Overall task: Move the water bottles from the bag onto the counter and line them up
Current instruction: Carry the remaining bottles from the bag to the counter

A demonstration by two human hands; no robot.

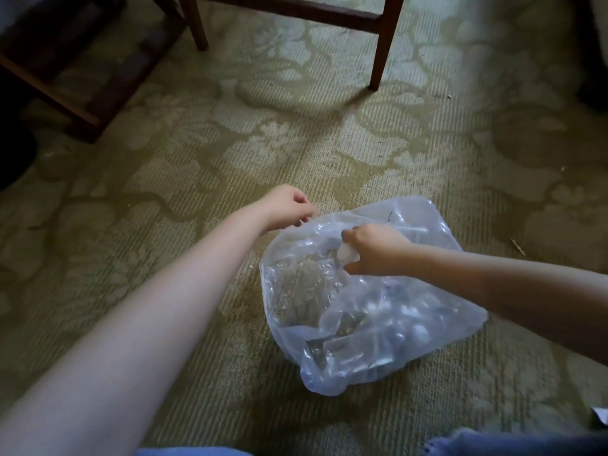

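A clear plastic bag lies on the patterned carpet, with several water bottles showing dimly through the plastic. My left hand pinches the bag's upper left edge, fingers curled. Inside the bag's mouth, my right hand grips the white cap end of one bottle, whose clear body runs down-left. No counter is in view.
Dark wooden chair legs and a rail stand on the carpet at the top. More dark furniture fills the top left. A small white scrap lies at the right edge. My blue-clad knees show at the bottom.
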